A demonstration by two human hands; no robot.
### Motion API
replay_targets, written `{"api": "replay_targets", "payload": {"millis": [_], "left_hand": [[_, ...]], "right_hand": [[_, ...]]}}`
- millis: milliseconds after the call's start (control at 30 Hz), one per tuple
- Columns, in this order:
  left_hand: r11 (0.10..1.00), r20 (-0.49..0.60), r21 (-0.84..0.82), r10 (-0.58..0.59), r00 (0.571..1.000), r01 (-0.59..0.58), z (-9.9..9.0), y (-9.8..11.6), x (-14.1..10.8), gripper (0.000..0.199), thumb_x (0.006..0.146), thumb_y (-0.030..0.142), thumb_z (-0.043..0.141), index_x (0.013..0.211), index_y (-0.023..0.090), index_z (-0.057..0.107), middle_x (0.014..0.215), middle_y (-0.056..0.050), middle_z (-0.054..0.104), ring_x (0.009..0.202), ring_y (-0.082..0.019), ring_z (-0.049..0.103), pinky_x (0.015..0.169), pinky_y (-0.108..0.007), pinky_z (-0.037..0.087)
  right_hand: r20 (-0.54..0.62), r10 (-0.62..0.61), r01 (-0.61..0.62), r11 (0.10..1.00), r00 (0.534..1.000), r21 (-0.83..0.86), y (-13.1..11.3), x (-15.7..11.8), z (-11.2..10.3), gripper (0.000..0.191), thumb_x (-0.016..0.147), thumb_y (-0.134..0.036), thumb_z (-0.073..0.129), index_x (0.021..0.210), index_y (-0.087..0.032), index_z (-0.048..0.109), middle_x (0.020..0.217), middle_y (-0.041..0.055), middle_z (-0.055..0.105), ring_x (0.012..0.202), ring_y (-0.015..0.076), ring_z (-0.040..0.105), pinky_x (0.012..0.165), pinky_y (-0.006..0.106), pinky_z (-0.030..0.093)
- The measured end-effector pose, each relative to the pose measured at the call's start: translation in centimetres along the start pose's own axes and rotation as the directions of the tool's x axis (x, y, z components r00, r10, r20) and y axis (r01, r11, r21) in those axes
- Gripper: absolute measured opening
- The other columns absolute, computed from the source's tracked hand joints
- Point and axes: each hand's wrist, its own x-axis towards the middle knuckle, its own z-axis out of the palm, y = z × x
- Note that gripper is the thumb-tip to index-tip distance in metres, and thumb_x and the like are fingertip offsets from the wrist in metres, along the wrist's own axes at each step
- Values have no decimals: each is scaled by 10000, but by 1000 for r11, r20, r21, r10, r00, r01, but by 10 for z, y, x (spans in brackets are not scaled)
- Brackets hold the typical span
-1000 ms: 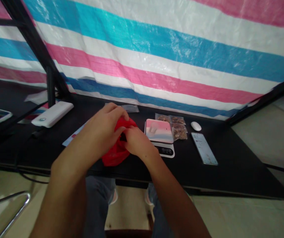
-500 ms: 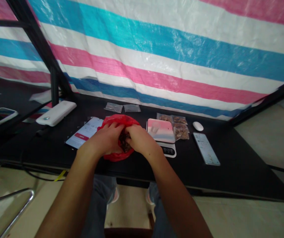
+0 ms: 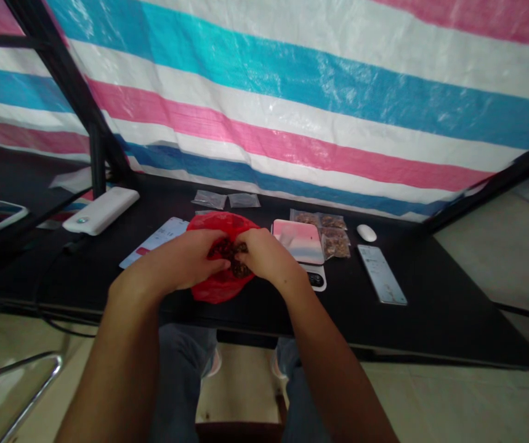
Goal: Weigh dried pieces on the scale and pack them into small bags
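Observation:
A red plastic bag (image 3: 220, 290) stands open on the black table, with small dark brown dried pieces (image 3: 240, 269) inside. My left hand (image 3: 188, 258) reaches into its mouth from the left, thumb and fingers apart over the pieces. From the right, my right hand (image 3: 264, 255) dips in with curled fingers around some of the pieces; its fingertips are partly hidden. Just right of the bag lies a white kitchen scale (image 3: 298, 240) with a pinkish top. Filled clear sachets (image 3: 335, 243) of brown pieces lie behind and beside the scale.
Two flat clear sachets (image 3: 244, 200) lie behind the bag. A phone (image 3: 153, 240) is partly under my left wrist, near a white power bank (image 3: 102, 211). At right are a white mouse-like object (image 3: 366, 232) and another phone (image 3: 382, 275). A striped sheet (image 3: 292, 111) hangs behind.
My left hand has turned and shifted left, its thumb now apart from the fingers, exposing more of the pieces. My right hand stays in the bag. The view has shifted slightly.

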Motion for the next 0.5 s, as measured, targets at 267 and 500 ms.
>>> {"api": "replay_targets", "payload": {"millis": [267, 500], "left_hand": [[966, 60, 232, -133, 989, 116, 8, -1, 13, 202, 951, 245, 611, 1083, 221, 762, 1116, -98, 819, 1012, -257, 759, 803, -310, 511], [975, 54, 156, -166, 985, 156, 12, -5, 19, 316, 766, 274, 802, 1077, 238, 759, 1096, -77, 818, 970, -260, 762, 801, -311, 539]], "right_hand": [[-5, -43, 43, 995, 999, 86, 2, 0, 3, 163, 876, -75, 758, 963, -198, 819, 973, 57, 819, 896, 187, 736, 771, 259, 476], [-51, -74, 83, 977, 996, 198, 4, 5, 10, 176, 870, -76, 760, 973, -208, 815, 991, 41, 820, 903, 178, 744, 785, 250, 506]]}}
